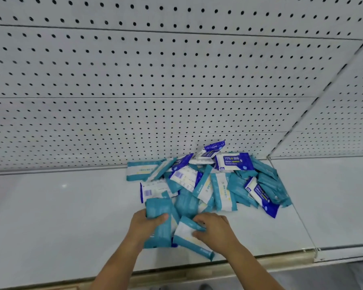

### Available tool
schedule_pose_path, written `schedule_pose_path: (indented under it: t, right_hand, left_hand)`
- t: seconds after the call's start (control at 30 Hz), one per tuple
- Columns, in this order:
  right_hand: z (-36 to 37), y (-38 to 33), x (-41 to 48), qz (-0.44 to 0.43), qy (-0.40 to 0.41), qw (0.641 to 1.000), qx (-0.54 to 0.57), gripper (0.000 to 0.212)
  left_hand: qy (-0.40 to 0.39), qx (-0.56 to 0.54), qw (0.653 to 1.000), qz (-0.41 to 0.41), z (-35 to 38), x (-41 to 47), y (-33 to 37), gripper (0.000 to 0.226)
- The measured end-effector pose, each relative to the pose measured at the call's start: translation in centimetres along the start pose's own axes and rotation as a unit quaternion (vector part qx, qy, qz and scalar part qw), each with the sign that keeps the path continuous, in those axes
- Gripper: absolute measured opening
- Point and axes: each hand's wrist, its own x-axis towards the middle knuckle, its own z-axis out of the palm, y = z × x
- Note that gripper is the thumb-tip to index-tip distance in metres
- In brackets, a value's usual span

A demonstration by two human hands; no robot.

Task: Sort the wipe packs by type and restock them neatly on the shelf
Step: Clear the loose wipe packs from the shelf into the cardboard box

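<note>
A jumbled pile of wipe packs (214, 181) lies on the white shelf (61, 216), against its back panel. Most packs are teal and white; several are dark blue and white, among them one labelled 75% (235, 161) at the back and another (262, 198) at the right. My left hand (145, 225) grips a teal pack (159, 231) at the pile's front, thumb over its top. My right hand (215, 231) pinches a teal-and-white pack (189, 237) beside it, near the shelf's front edge.
A white pegboard back panel (155, 80) rises behind the shelf. A thin clear divider (298, 218) runs front to back on the right, with another shelf bay (333, 195) beyond it. A beige strip (281, 260) lines the front edge.
</note>
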Motion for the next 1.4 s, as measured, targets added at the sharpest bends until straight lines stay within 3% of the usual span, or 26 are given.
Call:
schedule_pose_path:
  t: [0.1,0.2,0.33,0.47,0.6,0.67,0.73,0.87,1.0,1.23,1.4]
  right_hand:
    - [0.4,-1.1,1.1,-0.001,-0.023,1.000,0.001,0.026]
    - [1.1,-2.6,1.8,0.013,-0.039,0.997,-0.062,0.036]
    - [1.5,-3.6,2.0,0.053,-0.054,0.989,-0.129,0.046]
    - [1.0,-3.0,1.8,0.106,-0.109,0.988,-0.032,0.057]
    - [-0.8,-1.1,0.2,0.136,-0.121,0.967,0.177,0.027]
    - [-1.9,0.0,-1.7,0.158,-0.084,0.932,0.316,0.018]
    - [-3.0,1.4,-4.1,0.191,-0.026,0.876,0.443,0.026]
    - [-4.4,4.2,-9.9,0.223,0.093,0.793,0.559,0.031]
    - [-5.2,7.5,-17.2,0.219,0.229,0.672,0.669,0.039]
    - [-5.4,13.9,-34.4,0.215,0.401,0.503,0.735,0.037]
    - [-5.6,17.5,-43.5,0.225,0.480,0.435,0.728,0.025]
  left_hand:
    - [0.008,-0.058,0.998,0.009,-2.5,0.1,-0.8,0.019]
    - [0.004,-0.126,0.992,-0.013,-4.0,0.6,-1.0,0.027]
    - [0.005,-0.066,0.998,-0.003,-5.2,1.5,-1.4,0.043]
    - [0.003,-0.022,1.000,0.019,-5.6,1.7,-1.4,0.038]
    - [-0.027,-0.051,0.997,0.045,-4.7,1.3,-0.7,0.031]
    - [-0.046,-0.069,0.994,0.064,-3.6,0.8,0.4,0.029]
    - [-0.078,-0.079,0.991,0.076,-2.0,0.5,1.3,0.030]
    - [-0.161,-0.064,0.979,0.104,3.6,-1.6,2.9,0.033]
    - [-0.244,-0.019,0.961,0.126,11.2,-5.2,3.3,0.032]
    - [-0.414,0.081,0.899,0.117,26.5,-16.3,-0.3,0.041]
    - [-0.499,0.151,0.848,0.097,35.3,-24.1,-3.2,0.032]
